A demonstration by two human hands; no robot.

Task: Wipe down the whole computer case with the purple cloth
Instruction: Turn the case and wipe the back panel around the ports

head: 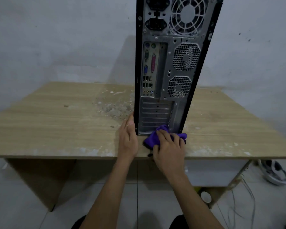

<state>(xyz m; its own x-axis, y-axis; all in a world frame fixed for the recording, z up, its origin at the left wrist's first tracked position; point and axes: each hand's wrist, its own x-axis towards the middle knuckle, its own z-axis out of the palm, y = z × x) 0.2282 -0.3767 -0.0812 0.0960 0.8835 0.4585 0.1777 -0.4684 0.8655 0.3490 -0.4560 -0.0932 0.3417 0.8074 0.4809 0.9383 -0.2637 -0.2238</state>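
A tall black computer case [170, 66] stands upright on the wooden desk [56, 123], its grey metal rear panel with ports and fan grilles facing me. My left hand [128, 138] lies flat against the case's lower left edge, thumb up along the black side. My right hand [169, 151] grips the bunched purple cloth [153, 138] and presses it against the bottom of the rear panel, just below the expansion slots. Part of the cloth is hidden under my fingers.
The desk top carries white paint spots and a dusty patch [112, 106] left of the case. A grey wall stands close behind. Below at the right lie a white shoe [274, 172], loose cables [238, 202] and a small white cup [205, 196] on the tiled floor.
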